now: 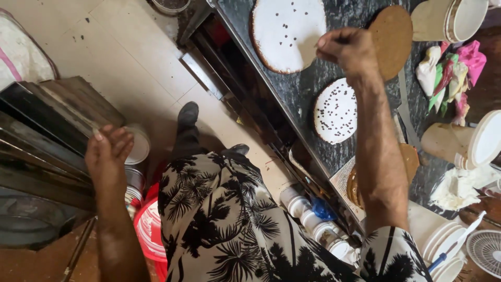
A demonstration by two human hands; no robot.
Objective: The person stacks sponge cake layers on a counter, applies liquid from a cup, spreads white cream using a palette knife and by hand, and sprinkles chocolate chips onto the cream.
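Note:
My right hand hovers over the dark counter, fingers pinched together above a large white-iced round cake with a few dark chips on it. What the fingers pinch is too small to see. A smaller white cake, thickly dotted with dark chips, lies just below my forearm. A brown round board sits right of my hand. My left hand hangs out to the side near stacked dark metal trays, fingers apart, holding nothing.
Coloured piping bags and stacked tubs sit at the counter's right. More tubs, a long knife, white lids and a small fan lie nearer. Red and white buckets stand on the floor.

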